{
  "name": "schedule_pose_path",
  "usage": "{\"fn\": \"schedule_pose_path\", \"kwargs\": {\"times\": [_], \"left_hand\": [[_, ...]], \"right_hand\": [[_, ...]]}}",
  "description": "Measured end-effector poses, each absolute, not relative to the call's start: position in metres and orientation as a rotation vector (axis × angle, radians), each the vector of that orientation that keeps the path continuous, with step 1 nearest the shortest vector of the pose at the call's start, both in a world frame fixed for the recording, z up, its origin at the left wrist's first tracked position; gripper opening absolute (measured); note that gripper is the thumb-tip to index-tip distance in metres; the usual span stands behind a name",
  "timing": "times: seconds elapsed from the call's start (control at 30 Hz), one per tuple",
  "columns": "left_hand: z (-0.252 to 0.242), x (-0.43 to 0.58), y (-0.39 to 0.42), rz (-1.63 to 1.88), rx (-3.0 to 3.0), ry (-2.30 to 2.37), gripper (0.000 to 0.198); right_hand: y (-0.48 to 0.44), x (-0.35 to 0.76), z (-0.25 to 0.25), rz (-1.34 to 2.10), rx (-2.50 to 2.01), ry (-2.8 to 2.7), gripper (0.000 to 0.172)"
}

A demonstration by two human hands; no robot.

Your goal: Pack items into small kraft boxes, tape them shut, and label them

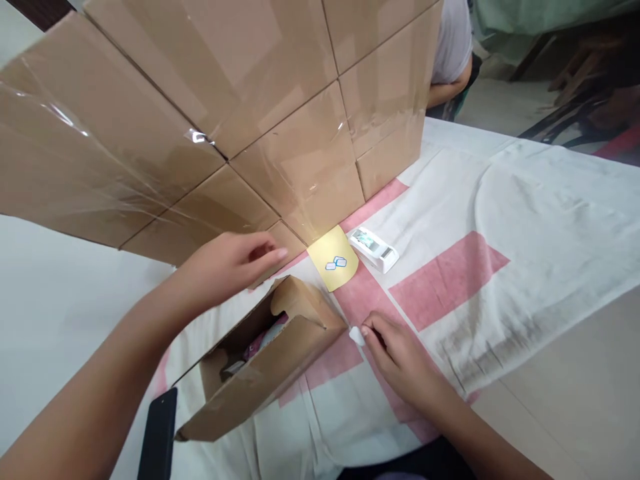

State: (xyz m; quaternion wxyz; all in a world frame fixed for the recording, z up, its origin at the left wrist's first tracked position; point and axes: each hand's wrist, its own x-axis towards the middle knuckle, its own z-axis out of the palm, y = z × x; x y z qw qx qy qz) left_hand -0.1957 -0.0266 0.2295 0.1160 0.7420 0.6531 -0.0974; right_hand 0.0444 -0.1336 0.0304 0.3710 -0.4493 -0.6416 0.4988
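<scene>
White piece: pinched in the right hand, just right of the box; not set down. Box: open, contents inside. Left hand: half-curled, nothing visible held, left of the note.

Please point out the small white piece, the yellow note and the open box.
Small white piece [357, 335], head view: exposed part.
Yellow note [334, 259], head view: middle.
Open box [273, 375], head view: near outer wall.
</scene>
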Motion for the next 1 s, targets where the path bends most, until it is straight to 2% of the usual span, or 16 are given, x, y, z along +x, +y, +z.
{"fn": "schedule_pose_path", "kwargs": {"times": [0.1, 0.2, 0.33, 0.5, 0.67, 0.8, 1.0], "left_hand": [[0.228, -0.237, -0.105, -0.065, 2.091, 2.140, 0.051], [0.201, -0.265, -0.176, 0.084, 2.086, 2.311, 0.058], [0.172, -0.268, -0.226, 0.317, 2.235, 2.325, 0.048], [0.166, -0.238, -0.219, 0.647, 2.434, 2.121, 0.029], [0.167, -0.218, -0.193, 0.898, 2.399, 2.057, 0.010], [0.159, -0.215, -0.188, 1.031, 2.325, 2.093, 0.013], [0.140, -0.214, -0.179, 1.024, 1.881, 2.084, 0.022]], "right_hand": [[-0.132, 0.044, 0.032, 1.256, -1.160, -1.634, 0.028], [-0.133, 0.042, 0.034, 1.229, -1.171, -1.643, 0.029], [-0.135, 0.040, 0.038, 1.217, -1.157, -1.677, 0.028], [-0.125, 0.035, 0.061, 0.975, -1.031, -1.714, 0.020], [-0.084, 0.005, 0.113, 0.709, -0.708, -1.787, 0.013], [-0.061, -0.026, 0.134, 0.739, -0.543, -1.974, 0.017], [-0.069, -0.037, 0.105, 0.705, -0.657, -1.935, 0.019]]}}
